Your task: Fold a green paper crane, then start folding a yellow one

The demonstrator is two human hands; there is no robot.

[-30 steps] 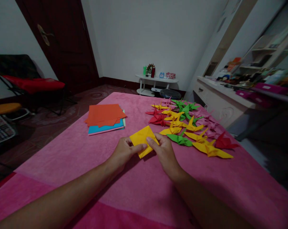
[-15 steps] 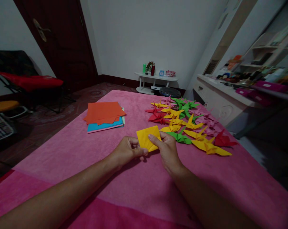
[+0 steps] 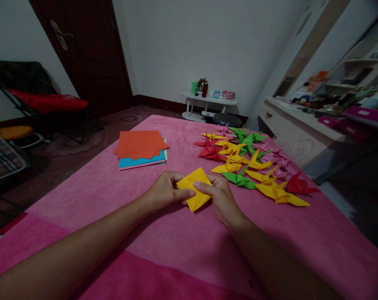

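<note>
A small folded square of yellow origami paper [image 3: 195,203] is held between both hands over the pink-covered surface, one corner pointing toward me. My left hand [image 3: 167,188] pinches its left side, thumb lying on top and fingers behind. From the right, my right hand [image 3: 222,195] grips the other side, its thumb pressed on the upper face. The fingertips underneath are hidden by the paper. Just beyond my right hand lie several folded paper cranes, among them a green crane [image 3: 239,179], a yellow crane [image 3: 279,193] and a red crane [image 3: 212,153].
A stack of orange paper [image 3: 140,143] over blue sheets [image 3: 142,161] sits left of my hands on the pink cloth [image 3: 164,258]. Farther off stand a low white table [image 3: 207,98], a red-seated chair [image 3: 48,103] and a cluttered white dresser [image 3: 297,125].
The yellow paper has turned so a corner points toward me. My left thumb has moved up onto its face. The whole view has shifted slightly.
</note>
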